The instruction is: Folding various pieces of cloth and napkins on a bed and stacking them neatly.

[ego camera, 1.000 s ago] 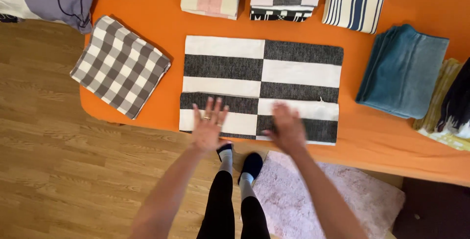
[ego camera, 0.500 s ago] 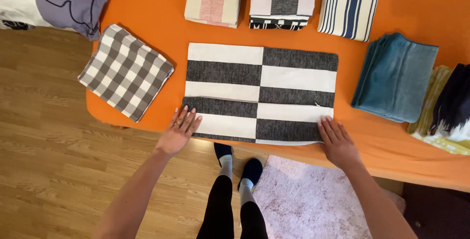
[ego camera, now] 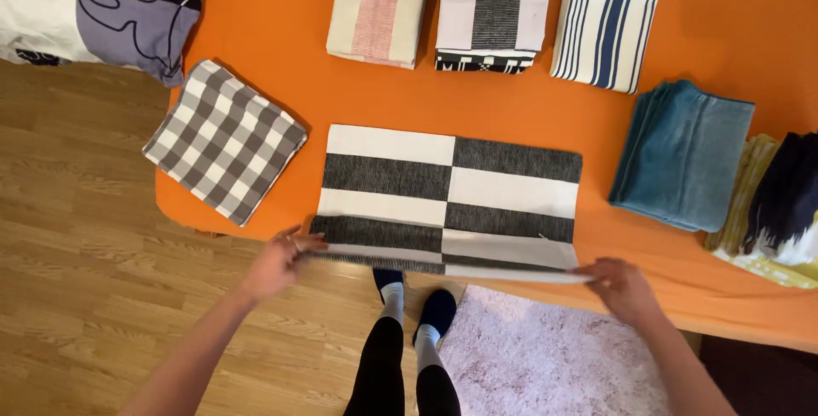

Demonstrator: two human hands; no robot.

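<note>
A black-and-white blocked cloth [ego camera: 452, 190] lies flat on the orange-covered table [ego camera: 477, 96], its near edge raised off the surface. My left hand [ego camera: 277, 262] pinches the near left corner of that cloth. My right hand [ego camera: 622, 288] pinches the near right corner. Both hands sit at the table's front edge, with the lifted edge stretched between them.
A grey-and-white checked cloth [ego camera: 223, 139] lies at the left. Folded cloths line the back: pink-striped [ego camera: 377, 7], black-and-white [ego camera: 492, 11], blue-striped [ego camera: 607, 20]. A blue towel [ego camera: 682, 156] and further folded fabrics [ego camera: 780, 207] lie right. A pink rug [ego camera: 545, 356] and my feet [ego camera: 417, 297] are below.
My hands slid from the middle of the cloth's near edge outward to its two corners, closed on them and lifted that edge off the table.
</note>
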